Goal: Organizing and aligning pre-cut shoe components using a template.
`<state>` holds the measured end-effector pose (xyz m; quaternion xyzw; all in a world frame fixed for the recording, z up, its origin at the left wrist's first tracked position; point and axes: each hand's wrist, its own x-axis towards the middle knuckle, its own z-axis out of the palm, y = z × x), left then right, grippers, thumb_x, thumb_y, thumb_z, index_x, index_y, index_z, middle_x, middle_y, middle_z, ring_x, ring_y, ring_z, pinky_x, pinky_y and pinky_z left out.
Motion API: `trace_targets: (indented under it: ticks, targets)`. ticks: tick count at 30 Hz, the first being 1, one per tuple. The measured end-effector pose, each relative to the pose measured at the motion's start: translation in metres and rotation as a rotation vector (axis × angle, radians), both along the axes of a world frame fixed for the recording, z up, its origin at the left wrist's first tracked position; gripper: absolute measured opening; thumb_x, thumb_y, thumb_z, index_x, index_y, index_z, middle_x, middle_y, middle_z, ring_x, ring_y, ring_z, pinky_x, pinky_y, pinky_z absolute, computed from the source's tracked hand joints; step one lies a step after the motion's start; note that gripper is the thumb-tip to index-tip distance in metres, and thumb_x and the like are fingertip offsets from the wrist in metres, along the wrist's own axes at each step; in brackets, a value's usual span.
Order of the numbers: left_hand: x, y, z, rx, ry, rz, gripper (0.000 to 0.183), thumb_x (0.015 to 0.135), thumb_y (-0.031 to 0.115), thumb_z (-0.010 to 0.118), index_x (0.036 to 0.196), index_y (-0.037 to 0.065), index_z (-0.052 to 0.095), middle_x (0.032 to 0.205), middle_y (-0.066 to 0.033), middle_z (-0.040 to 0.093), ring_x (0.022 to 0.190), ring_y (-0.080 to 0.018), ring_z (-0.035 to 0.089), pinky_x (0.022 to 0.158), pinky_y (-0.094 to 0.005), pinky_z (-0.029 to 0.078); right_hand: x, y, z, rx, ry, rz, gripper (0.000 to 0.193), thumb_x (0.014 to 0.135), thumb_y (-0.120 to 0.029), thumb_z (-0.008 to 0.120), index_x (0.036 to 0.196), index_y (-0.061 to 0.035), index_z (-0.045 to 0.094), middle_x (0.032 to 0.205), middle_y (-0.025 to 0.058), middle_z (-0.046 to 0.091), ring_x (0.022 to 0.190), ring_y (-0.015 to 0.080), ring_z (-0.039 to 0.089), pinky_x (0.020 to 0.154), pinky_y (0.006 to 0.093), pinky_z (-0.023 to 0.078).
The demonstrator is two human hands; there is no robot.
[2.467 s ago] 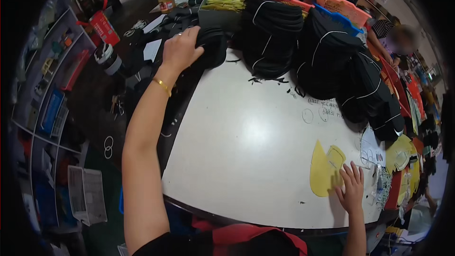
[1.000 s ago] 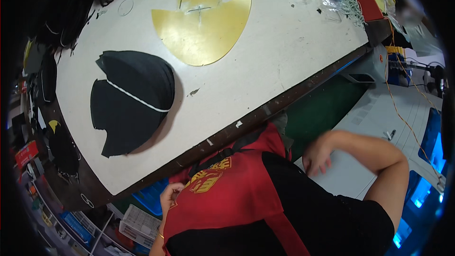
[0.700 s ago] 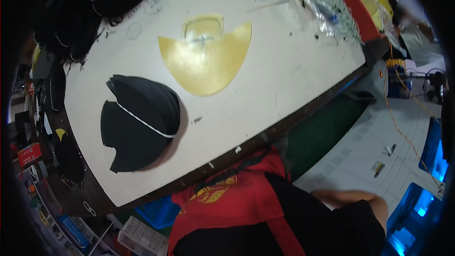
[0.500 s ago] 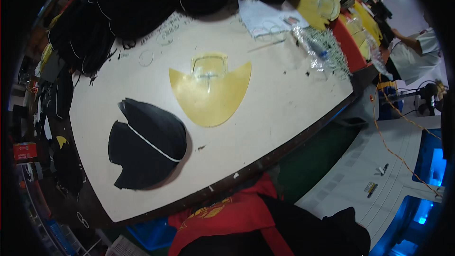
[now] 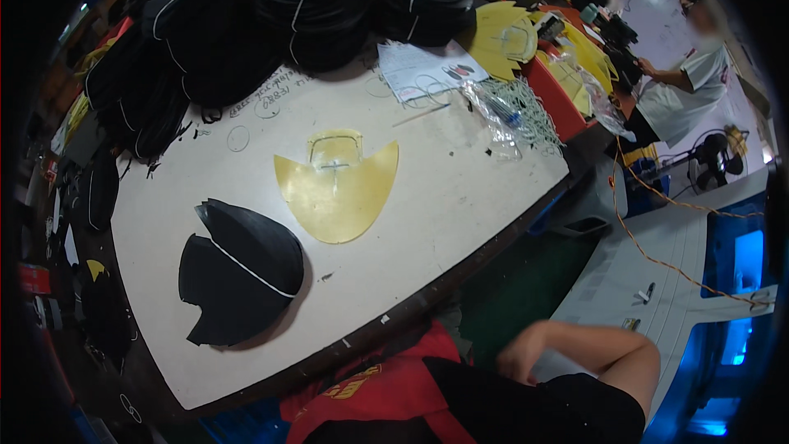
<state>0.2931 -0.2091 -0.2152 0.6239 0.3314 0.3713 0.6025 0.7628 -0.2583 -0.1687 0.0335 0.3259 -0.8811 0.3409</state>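
My right hand [image 5: 523,355] is off the table's near edge, in front of my body, with the elbow bent out to the right. Its fingers point down and are smeared, so whether they hold anything cannot be made out. My left hand is out of the picture. A yellow template [image 5: 341,201], curved at the bottom with a notched top and pen marks, lies flat on the white table [image 5: 394,255]. To its left sits a stack of black cut pieces [image 5: 238,271], tied round with a white cord.
More tied black stacks [image 5: 316,12] line the far edge. Beside them are a paper sheet [image 5: 427,70], another yellow template [image 5: 503,37], a clear plastic bag [image 5: 497,119], pale cords [image 5: 534,111] and a red bin [image 5: 559,99]. A co-worker [image 5: 686,86] stands at far right.
My right hand and forearm have come into view at the lower right. The view has tilted up, showing more of the far side. The template and the black stack stay put on the table.
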Motion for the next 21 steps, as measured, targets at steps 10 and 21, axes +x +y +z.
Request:
trace_targets:
  ticks: [10,21]
  targets:
    - [-0.004,0.012,-0.001,0.007,-0.053,-0.145,0.019,0.089,0.018,0.075,0.1,0.003,0.072,0.091,-0.0136,0.071,0.085,-0.0268,0.07,0.075,-0.0353,0.055,-0.023,0.016,0.073,0.242,-0.124,0.098,0.025,0.084,-0.014,0.072,0.096,0.0073,0.07,0.085,0.0148,0.07,0.078,0.0263,0.07,0.067,0.0377,0.06]
    - [-0.047,-0.02,0.006,-0.102,-0.005,-0.268,0.019,0.089,0.019,0.074,0.099,0.003,0.072,0.091,-0.0135,0.071,0.085,-0.0267,0.07,0.075,-0.0355,0.055,-0.061,0.003,0.096,1.322,-0.376,0.294,0.021,0.079,-0.023,0.073,0.095,-0.0096,0.074,0.085,0.015,0.073,0.086,0.034,0.073,0.07,0.0451,0.058]
